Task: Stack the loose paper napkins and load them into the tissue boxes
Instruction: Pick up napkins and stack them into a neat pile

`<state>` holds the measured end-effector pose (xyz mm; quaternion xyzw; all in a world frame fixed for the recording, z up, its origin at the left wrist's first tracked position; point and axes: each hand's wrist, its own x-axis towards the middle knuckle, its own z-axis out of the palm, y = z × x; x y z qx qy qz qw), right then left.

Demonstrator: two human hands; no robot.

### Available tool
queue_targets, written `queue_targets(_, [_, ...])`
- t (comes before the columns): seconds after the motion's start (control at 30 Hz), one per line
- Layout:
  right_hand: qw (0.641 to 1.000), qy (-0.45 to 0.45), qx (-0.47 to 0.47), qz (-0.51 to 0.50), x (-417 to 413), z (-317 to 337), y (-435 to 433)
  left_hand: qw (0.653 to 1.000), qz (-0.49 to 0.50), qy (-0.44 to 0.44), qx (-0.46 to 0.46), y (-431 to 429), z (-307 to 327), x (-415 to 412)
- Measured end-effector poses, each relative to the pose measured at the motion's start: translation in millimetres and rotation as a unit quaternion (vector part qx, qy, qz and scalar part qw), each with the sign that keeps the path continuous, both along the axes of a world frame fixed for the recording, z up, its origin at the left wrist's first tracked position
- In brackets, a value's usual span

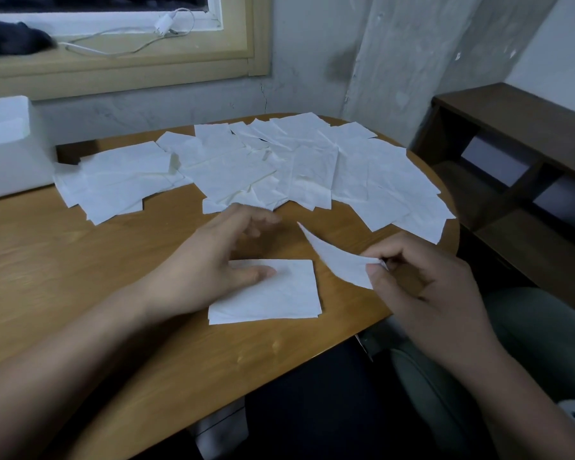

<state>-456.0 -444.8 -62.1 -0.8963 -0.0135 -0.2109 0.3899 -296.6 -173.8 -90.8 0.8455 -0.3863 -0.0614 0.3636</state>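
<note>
On the wooden table [80, 277], your relaxed left hand [213, 260] touches the rectangular napkin stack [286, 293]; your right hand [422, 287] pinches a curled napkin [339, 260].

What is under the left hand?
A small napkin stack on the wooden table, with the thumb of the left hand over it. The palm hides the stack's left edge.

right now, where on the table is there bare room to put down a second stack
Bare table lies at the near left, between the box, the napkins and the left hand. A smaller patch lies by the near edge, below the stack. The far half is crowded with napkins, box to right edge.
</note>
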Motion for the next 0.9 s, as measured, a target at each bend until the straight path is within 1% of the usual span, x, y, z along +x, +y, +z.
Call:
queue_targets(0.1, [0.999,-0.006,0.045,0.02,2.8,10.0,13.9,1.0,-0.01,0.013,0.001,0.4,8.8,-2.2])
queue_targets(0.2, [0.992,0.004,0.124,0.018,8.2,12.6,21.1,0.994,-0.001,0.092,-0.058,3.2,20.2,-3.5])
queue_targets(0.27, [0.983,0.019,0.181,0.001,14.3,9.8,23.1,0.988,0.002,0.138,-0.076,7.3,26.8,-1.1])
queue_targets(0.37, [0.971,0.043,0.23,-0.043,24.6,1.6,25.0,0.977,-0.002,0.202,-0.073,16.4,35.1,6.0])
queue_targets(0.47, [0.957,0.093,0.269,-0.048,33.8,-11.5,26.3,0.971,0.006,0.235,-0.039,22.0,40.0,13.6])
queue_targets(0.53, [0.955,0.128,0.263,-0.037,39.8,-22.8,26.8,0.969,0.025,0.247,-0.006,23.0,39.5,18.2])
queue_targets(0.7, [0.963,0.157,0.214,-0.052,53.2,-47.1,32.3,0.963,0.045,0.246,0.102,26.6,30.5,27.5])
queue_targets(0.9, [0.983,0.141,0.102,-0.063,61.5,-63.2,34.0,0.958,0.062,0.242,0.143,27.5,20.1,35.8])
